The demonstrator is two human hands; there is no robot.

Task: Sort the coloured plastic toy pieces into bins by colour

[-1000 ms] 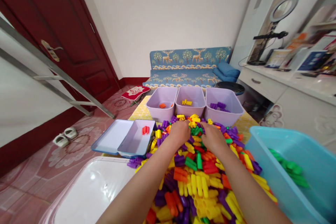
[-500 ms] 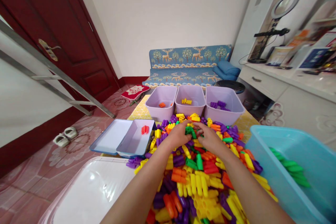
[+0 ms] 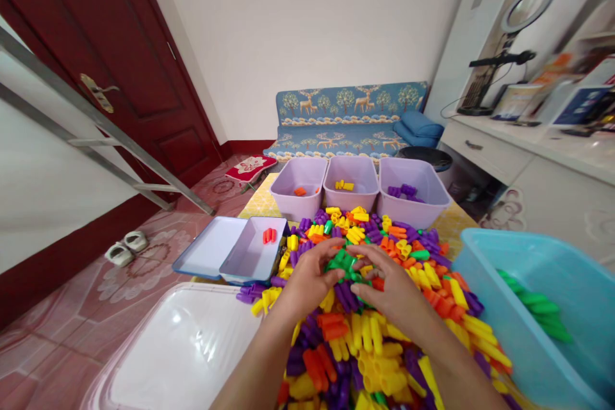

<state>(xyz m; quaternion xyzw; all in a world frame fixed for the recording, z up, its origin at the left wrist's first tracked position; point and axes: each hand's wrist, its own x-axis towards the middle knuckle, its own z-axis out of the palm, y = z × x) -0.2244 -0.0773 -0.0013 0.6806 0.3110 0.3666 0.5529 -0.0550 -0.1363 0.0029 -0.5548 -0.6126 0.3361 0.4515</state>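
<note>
Blue bin (image 3: 574,291): green pieces (image 3: 538,306). Purple bins (image 3: 351,201): orange, yellow, purple pieces (image 3: 402,192). Left hand (image 3: 307,277), right hand (image 3: 394,287): grip wide.

3 bins (image 3: 352,200) behind the heap of pieces (image 3: 366,331), case (image 3: 250,261) left, tub (image 3: 542,257) right

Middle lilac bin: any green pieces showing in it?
No, only yellow pieces show in the middle lilac bin, while green ones lie in the blue tub.

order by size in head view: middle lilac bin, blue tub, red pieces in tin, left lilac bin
1. Blue tub
2. Left lilac bin and middle lilac bin: too alike to rank
3. Red pieces in the tin
</note>
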